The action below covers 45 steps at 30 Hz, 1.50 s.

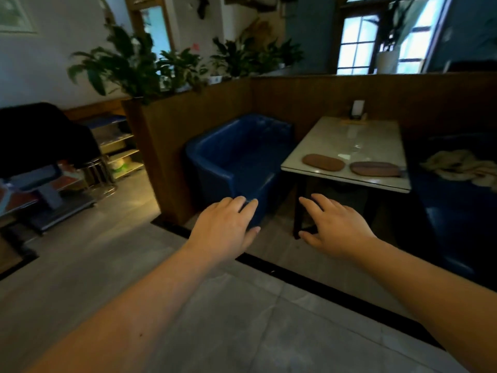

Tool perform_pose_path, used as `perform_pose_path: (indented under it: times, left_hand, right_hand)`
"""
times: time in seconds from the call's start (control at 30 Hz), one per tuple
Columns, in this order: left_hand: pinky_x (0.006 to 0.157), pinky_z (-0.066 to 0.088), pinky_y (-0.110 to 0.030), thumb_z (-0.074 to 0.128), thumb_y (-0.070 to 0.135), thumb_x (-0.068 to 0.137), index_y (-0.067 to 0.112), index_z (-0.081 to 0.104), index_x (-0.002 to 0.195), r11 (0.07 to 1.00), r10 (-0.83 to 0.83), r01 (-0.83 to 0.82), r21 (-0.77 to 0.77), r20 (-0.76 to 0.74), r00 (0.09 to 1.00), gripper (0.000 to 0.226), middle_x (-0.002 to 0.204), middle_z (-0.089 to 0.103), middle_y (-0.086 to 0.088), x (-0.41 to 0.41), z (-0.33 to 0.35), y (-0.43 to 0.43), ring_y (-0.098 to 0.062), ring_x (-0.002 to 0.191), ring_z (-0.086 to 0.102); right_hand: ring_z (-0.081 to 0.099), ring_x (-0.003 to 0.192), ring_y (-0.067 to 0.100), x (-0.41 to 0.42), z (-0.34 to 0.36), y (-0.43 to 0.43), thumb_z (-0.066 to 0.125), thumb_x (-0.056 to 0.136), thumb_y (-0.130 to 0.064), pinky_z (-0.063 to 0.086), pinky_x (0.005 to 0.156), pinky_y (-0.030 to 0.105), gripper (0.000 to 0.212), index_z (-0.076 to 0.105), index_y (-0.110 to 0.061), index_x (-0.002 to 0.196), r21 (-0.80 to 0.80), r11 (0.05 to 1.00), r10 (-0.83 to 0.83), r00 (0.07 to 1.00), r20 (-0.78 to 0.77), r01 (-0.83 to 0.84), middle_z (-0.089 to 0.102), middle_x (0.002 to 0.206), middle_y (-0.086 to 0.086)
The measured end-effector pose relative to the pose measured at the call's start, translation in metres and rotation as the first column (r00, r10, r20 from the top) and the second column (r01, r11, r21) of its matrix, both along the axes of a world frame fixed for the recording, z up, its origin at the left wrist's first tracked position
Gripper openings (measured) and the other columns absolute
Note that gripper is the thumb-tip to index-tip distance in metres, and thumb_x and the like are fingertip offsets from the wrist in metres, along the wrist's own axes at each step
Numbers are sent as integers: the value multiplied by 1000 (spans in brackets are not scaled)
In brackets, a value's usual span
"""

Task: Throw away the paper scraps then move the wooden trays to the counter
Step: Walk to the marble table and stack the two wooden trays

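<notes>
Two oval wooden trays lie side by side near the front edge of a white table [376,130]: the left tray [323,162] and the right tray [375,168], which has a handle pointing right. Both of my arms reach forward over the floor, well short of the table. My left hand [224,227] is open, palm down, in front of a blue armchair. My right hand [333,228] is open too, fingers spread, below the table's front left corner. Neither hand holds anything. I see no paper scraps.
A blue armchair [239,162] stands left of the table, and a blue seat with a crumpled cloth [460,166] stands right of it. A wooden partition [188,122] topped with plants encloses the booth. A black floor strip [336,289] marks a step. A cart and shelves stand at left.
</notes>
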<state>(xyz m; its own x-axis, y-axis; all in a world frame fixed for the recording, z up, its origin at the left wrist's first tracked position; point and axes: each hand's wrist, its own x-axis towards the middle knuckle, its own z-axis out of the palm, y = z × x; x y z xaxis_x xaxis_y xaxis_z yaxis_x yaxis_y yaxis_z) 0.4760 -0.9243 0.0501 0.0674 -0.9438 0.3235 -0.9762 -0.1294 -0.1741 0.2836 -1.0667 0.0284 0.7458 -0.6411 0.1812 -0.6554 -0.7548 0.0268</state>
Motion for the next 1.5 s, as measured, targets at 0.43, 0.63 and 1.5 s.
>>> perform_pose_path:
  times: [0.43, 0.63, 1.5]
  left_hand:
    - [94, 46, -38, 38, 51, 92, 19, 31, 143, 977, -210, 212, 26, -49, 976, 60, 143, 44, -3, 17, -34, -258, -22, 126, 45]
    - [89, 48, -36, 37, 52, 92, 21, 35, 141, 974, -224, 226, -5, -135, 965, 59, 137, 48, 0, 68, -43, -382, -19, 121, 47]
    - [84, 50, -37, 37, 54, 91, 25, 37, 137, 982, -53, 97, 159, -264, 963, 54, 136, 51, 2, 138, -104, -816, -19, 120, 50]
  right_hand:
    - [45, 130, 25, -22, -32, -210, 45, 83, -66, 47, 96, 40, 81, 12, -30, 148, 31, 975, -221, 975, -13, 222, 34, 151, 4]
    - [46, 128, 22, 11, -42, -304, 48, 82, -65, 48, 96, 39, 81, 13, -32, 147, 83, 940, -330, 944, -13, 330, 36, 149, 2]
    - [59, 101, 21, 34, -100, -739, 60, 82, -47, 48, 75, 32, 48, 46, -28, 123, 390, 843, -442, 891, 105, 372, 57, 121, 0]
